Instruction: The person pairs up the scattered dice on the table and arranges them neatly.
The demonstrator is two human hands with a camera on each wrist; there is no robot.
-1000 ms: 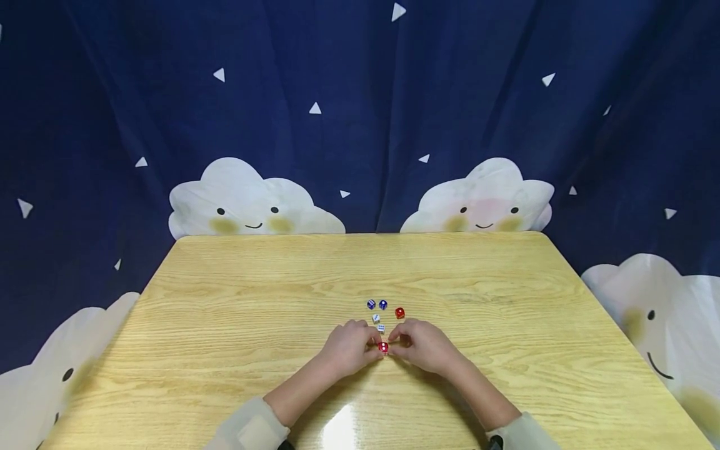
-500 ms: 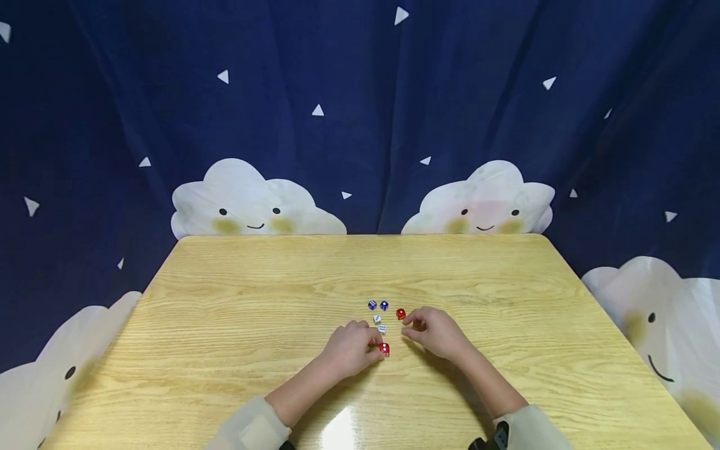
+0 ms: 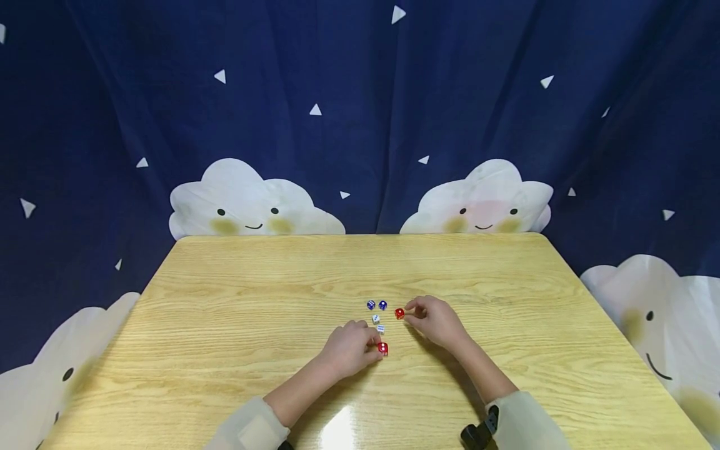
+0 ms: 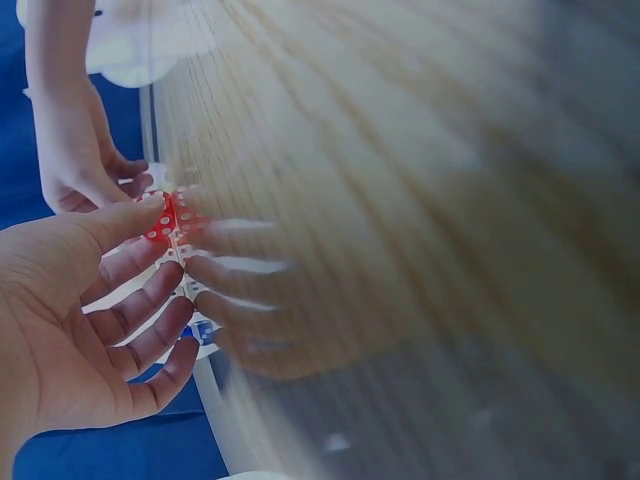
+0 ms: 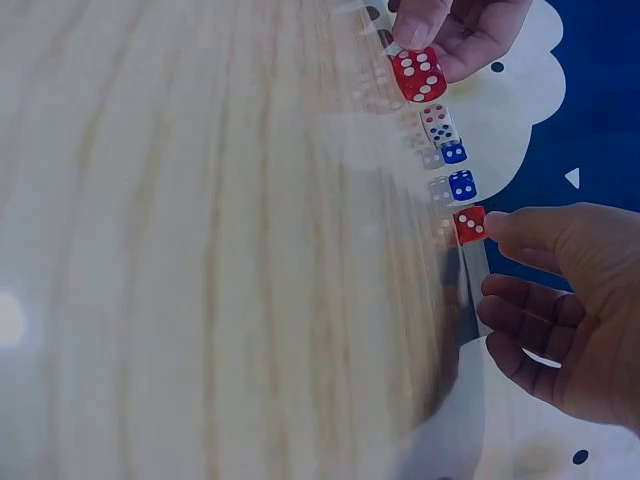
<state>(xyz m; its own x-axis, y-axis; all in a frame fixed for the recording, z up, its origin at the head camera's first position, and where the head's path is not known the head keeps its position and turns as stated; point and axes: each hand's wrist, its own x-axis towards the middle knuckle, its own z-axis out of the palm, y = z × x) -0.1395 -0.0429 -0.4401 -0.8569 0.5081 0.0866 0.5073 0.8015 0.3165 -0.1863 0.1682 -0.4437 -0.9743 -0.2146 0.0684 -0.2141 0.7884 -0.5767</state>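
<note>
My left hand (image 3: pixel 351 349) holds the nearer red die (image 3: pixel 384 349) between thumb and index finger, low at the table. In the left wrist view that die (image 4: pixel 163 222) shows past the thumb tip, with the other fingers loosely bent. Beyond and to the right lies a second red die (image 3: pixel 399 314). My right hand (image 3: pixel 435 322) is beside it, thumb and index fingertips right at its right side. In the right wrist view the thumb tip meets the edge of this die (image 5: pixel 470 225), and the remaining fingers are relaxed.
Two white dice, one nearer (image 3: pixel 380 329) and one farther (image 3: pixel 376 319), lie just beyond the left fingertips. Behind them are two blue dice, left (image 3: pixel 371 304) and right (image 3: pixel 383 305). A wooden table (image 3: pixel 253 281) bears everything; a dark blue curtain (image 3: pixel 360 125) hangs behind its far edge.
My right hand has left the nearer red die and moved away and to the right, up to the farther red die. The left hand stays at the nearer die.
</note>
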